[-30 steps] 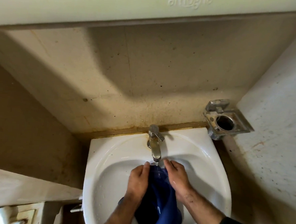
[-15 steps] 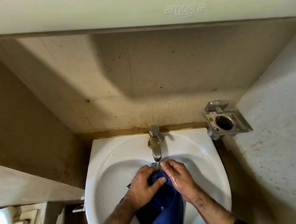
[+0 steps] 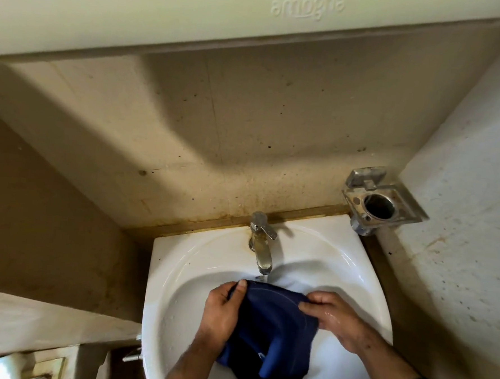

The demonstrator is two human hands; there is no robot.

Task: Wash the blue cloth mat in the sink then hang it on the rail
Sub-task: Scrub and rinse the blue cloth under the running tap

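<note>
Both your hands now spread apart on blue cloth mat (image 3: 267, 322); half second ago they sat bunched together under tap (image 3: 261, 248). Left hand (image 3: 221, 310) grips mat's left edge, thumb on top. Right hand (image 3: 333, 316) pinches right edge, fingers curled, skin wet. Mat stretched open in sink (image 3: 179, 273) just below spout, lower part hanging into basin. Means more fabric exposed for rinsing; wash step mid-way. Water stream hard to make out. Rail not in view. Mat's lower end cut off by frame.
</note>
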